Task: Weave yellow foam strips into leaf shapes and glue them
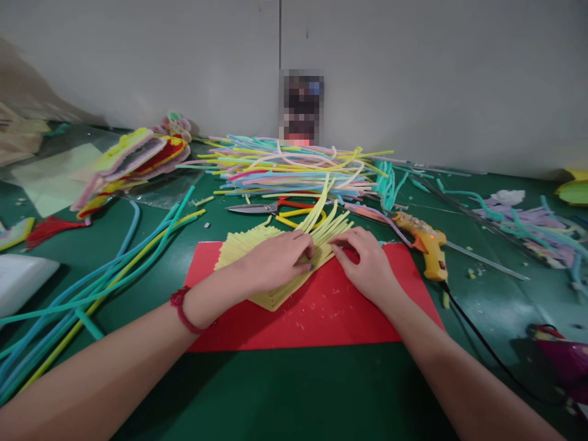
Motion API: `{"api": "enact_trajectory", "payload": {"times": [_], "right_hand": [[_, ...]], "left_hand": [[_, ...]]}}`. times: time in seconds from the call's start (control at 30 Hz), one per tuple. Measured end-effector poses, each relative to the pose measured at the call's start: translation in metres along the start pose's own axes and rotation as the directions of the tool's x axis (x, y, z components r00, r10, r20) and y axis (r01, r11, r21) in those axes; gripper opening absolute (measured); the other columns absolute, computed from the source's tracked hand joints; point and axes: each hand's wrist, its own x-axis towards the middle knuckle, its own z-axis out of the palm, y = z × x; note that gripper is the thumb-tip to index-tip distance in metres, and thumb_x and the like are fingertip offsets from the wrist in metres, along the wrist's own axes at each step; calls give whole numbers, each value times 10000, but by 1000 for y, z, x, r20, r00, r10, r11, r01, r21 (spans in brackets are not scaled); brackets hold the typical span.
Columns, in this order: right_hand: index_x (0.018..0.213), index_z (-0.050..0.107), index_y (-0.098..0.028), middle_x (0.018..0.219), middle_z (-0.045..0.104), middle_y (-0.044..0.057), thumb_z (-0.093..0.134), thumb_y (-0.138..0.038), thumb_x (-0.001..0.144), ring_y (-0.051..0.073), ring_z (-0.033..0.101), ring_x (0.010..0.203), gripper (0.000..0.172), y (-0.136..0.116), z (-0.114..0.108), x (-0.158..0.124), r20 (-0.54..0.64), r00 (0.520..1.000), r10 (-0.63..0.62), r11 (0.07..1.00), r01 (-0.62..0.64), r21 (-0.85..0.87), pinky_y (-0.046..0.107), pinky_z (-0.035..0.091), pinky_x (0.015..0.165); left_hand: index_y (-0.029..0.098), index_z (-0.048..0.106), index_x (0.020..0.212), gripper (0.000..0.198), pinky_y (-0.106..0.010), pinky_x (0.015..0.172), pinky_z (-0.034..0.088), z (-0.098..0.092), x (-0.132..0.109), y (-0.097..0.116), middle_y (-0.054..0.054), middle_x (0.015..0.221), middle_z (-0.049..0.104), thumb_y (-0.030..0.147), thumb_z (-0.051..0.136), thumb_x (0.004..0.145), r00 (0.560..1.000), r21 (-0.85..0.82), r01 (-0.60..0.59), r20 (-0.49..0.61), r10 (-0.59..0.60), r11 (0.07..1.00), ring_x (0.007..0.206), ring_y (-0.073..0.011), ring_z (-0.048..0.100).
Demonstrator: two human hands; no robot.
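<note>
Pale yellow pipe cleaners (248,242), laid side by side in a pointed, leaf-like piece, lie on a red sheet (349,312). Their right-hand ends fan out loose toward the back. My left hand (287,257) rests across the middle of the piece, its fingers curled down and closed on the pipe cleaners. At the right edge my right hand (365,263) has thumb and forefinger brought together at the end of a pale yellow pipe cleaner. Its fingertips partly hide what they grip.
Behind the sheet lie scissors (257,209) and a heap of coloured pipe cleaners (294,168). A yellow glue gun (425,245) with a black cord is at right. Long blue and green pipe cleaners (114,275) and a finished craft piece (138,159) are at left.
</note>
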Motion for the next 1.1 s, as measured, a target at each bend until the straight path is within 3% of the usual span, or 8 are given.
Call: {"api": "enact_trajectory", "payload": {"times": [0.4, 0.63, 1.1], "right_hand": [[857, 578, -203, 852, 600, 60, 514, -219, 876, 218, 543, 831, 68, 0, 1, 0, -7, 1000, 4, 1000, -4, -10, 371, 433, 774], [984, 612, -203, 884, 592, 63, 512, -217, 890, 215, 537, 848, 138, 0, 0, -1, -10, 1000, -3, 1000, 3, -12, 374, 438, 790], [919, 615, -198, 884, 599, 67, 506, -235, 891, 218, 539, 864, 119, 1, 1, 0, -8, 1000, 0, 1000, 0, -1, 382, 448, 794]], "left_hand": [[176, 500, 869, 8, -288, 671, 409, 0, 0, 2, -43, 923, 579, 180, 507, 870, 1000, 17, 8, 5, -8, 1000, 793, -171, 549], [177, 496, 870, 34, -288, 676, 408, 0, 0, 2, -41, 917, 577, 183, 528, 861, 1000, 24, 11, 9, -11, 1000, 793, -170, 543], [174, 514, 882, 17, -292, 679, 399, 0, 0, 2, -46, 924, 583, 181, 517, 867, 1000, 9, 17, 7, -17, 1000, 802, -178, 549]]}}
